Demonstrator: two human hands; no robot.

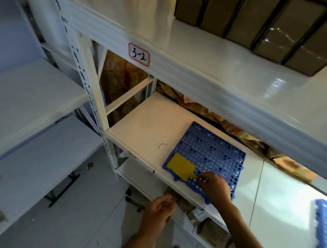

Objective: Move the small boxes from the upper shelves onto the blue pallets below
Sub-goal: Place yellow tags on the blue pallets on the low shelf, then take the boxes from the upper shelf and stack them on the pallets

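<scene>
A blue perforated pallet (210, 156) lies on the white middle shelf (149, 123). On its front left corner rests a flat yellow piece (181, 166). My right hand (215, 188) lies on the pallet's front edge, its fingertips pinching the yellow piece's right edge. My left hand (158, 210) hangs below the shelf's front lip, fingers loosely curled with nothing in them. Brown cardboard boxes (266, 27) wrapped in tape stand in a row on the upper shelf (199, 50), at the top right.
The upper shelf's beam carries a label reading "3-2" (139, 55). A second blue pallet (324, 228) shows at the right edge. Brown packages (208, 227) sit on the shelf below. Another white rack (28, 103) stands to the left, across a pale tiled floor.
</scene>
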